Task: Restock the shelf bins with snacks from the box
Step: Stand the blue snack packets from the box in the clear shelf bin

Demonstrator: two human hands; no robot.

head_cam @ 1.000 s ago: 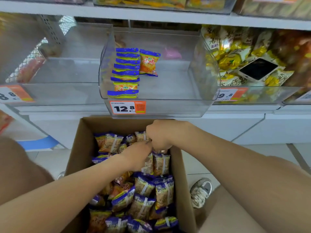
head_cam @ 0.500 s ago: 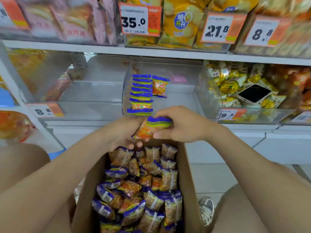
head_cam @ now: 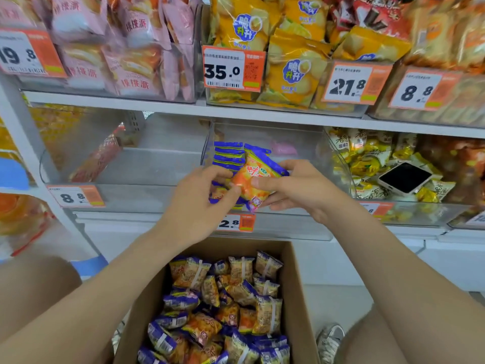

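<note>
An orange and blue snack packet (head_cam: 256, 179) is held up in front of the clear middle bin (head_cam: 301, 137). My left hand (head_cam: 202, 203) pinches its left edge and my right hand (head_cam: 296, 187) grips its right side. Inside the bin a row of the same packets (head_cam: 227, 153) stands at the left, partly hidden by my hands. Below, an open cardboard box (head_cam: 295, 285) on the floor holds several of these packets (head_cam: 225, 306).
A clear bin (head_cam: 147, 166) to the left is nearly bare. The bin on the right holds yellow snacks (head_cam: 367, 158) with a phone (head_cam: 404, 177) lying on top. Full bags fill the shelf above (head_cam: 288, 64). My knees flank the box; a shoe (head_cam: 329, 340) rests beside it.
Both hands have risen from the box with one packet, up to the front of the middle bin. The view has tilted upward.
</note>
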